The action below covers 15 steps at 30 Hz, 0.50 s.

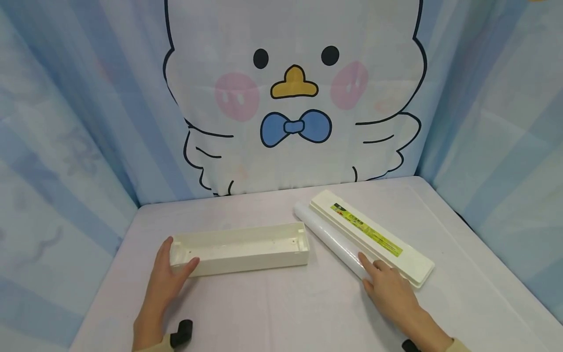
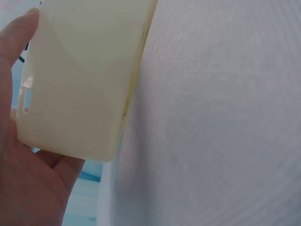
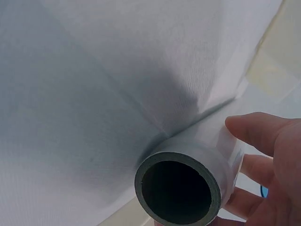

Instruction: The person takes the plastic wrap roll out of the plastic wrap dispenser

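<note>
A long cream plastic box [image 1: 250,265], its top uncovered, lies on the left half of the table. My left hand [image 1: 163,284] holds its left end, thumb at the front wall and fingers round the far corner. In the left wrist view the side of the box [image 2: 80,80] fills the upper left. To the right, a shiny roll of plastic wrap [image 1: 327,233] lies slanted. My right hand [image 1: 391,293] grips its near end, with the thumb on one side and fingers on the other. The right wrist view shows the roll's hollow core [image 3: 215,188].
Alongside the roll, on its right, lies a matching cream lid [image 1: 413,264] with a yellow-green label [image 1: 367,229]. A pale cloth covers the table [image 1: 264,313]. Printed curtains [image 1: 294,161] stand behind and on both sides.
</note>
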Available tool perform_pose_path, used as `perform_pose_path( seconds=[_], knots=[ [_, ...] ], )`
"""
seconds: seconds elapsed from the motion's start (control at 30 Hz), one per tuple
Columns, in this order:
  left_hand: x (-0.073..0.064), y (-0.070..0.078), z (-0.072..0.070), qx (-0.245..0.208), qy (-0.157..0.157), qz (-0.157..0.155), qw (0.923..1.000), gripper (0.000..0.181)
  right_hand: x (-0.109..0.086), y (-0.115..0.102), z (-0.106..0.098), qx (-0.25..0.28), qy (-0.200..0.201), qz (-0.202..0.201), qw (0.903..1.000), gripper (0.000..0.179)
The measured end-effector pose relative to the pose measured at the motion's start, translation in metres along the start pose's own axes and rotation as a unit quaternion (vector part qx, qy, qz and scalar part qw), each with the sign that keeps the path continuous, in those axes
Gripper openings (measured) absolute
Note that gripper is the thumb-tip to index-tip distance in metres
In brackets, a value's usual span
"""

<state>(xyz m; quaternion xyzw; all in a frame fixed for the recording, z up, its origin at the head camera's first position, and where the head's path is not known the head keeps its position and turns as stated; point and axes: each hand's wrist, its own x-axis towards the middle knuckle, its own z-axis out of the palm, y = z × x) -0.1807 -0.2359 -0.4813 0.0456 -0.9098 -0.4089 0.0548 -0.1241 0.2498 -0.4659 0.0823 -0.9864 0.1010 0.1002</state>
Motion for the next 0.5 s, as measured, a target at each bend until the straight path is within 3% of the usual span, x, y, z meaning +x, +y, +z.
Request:
perform_pose_path(
  seconds=[0.33, 0.4, 0.5],
  knots=[
    [-0.001, 0.0, -0.011, 0.011, -0.004, 0.008, 0.9999, 0.107, 0.008, -0.001, -0.011, -0.009, -0.017, 0.008, 0.9998, 0.062],
    [-0.004, 0.003, -0.017, 0.018, 0.019, 0.008, 0.9996, 0.105, 0.013, -0.002, -0.017, -0.009, -0.002, 0.01, 0.9999, 0.064],
    [-0.01, 0.011, -0.025, 0.033, 0.079, 0.024, 0.9961, 0.092, 0.022, -0.002, -0.025, -0.005, 0.047, 0.002, 0.9989, 0.063]
  ],
)
